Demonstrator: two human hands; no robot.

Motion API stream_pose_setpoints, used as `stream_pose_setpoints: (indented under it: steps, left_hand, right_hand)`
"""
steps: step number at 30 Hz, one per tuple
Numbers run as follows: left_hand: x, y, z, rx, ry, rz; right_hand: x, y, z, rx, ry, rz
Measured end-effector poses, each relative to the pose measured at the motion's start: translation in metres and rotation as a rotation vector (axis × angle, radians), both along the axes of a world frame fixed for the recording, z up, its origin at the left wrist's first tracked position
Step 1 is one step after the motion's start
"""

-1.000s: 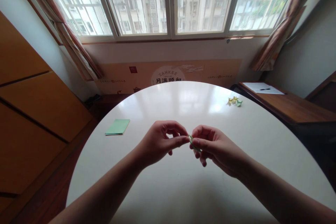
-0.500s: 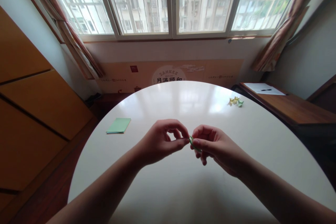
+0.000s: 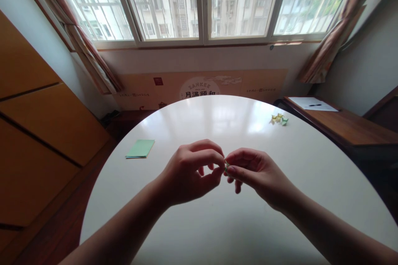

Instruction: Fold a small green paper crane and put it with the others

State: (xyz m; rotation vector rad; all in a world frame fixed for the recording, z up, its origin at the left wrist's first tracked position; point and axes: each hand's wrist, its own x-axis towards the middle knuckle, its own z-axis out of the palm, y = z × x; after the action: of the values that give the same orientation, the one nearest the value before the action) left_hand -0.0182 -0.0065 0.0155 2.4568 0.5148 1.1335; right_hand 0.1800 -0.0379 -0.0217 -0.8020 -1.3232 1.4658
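Over the middle of the round white table [image 3: 217, 223], my left hand [image 3: 189, 172] and my right hand [image 3: 255, 172] meet fingertip to fingertip. Both pinch a tiny folded piece of green paper [image 3: 226, 165], which is almost wholly hidden between the fingers. Each hand is closed, thumb pressed to forefinger. The hands hover a little above the tabletop.
A flat stack of green paper [image 3: 140, 148] lies on the table at the left. Small folded yellow and green paper figures [image 3: 277, 119] sit at the far right of the table. A wooden side desk [image 3: 345, 126] with a sheet and a pen stands to the right.
My left hand has curled tighter and turned over the paper. Less of the green piece shows now. My right hand has hardly moved.
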Motion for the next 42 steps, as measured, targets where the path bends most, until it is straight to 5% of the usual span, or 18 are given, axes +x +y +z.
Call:
stream_pose_setpoints:
  steps: [9,42]
  left_hand:
    - [-0.0015,0.0009,0.0008,0.259,0.001,0.047]
    - [-0.0003,-0.0053,0.0013,0.486,0.036,0.150]
  right_hand:
    - [-0.0003,0.0001,0.0030,-0.049,0.035,0.048]
    - [-0.0046,-0.0039,0.0020,-0.002,0.209,-0.084]
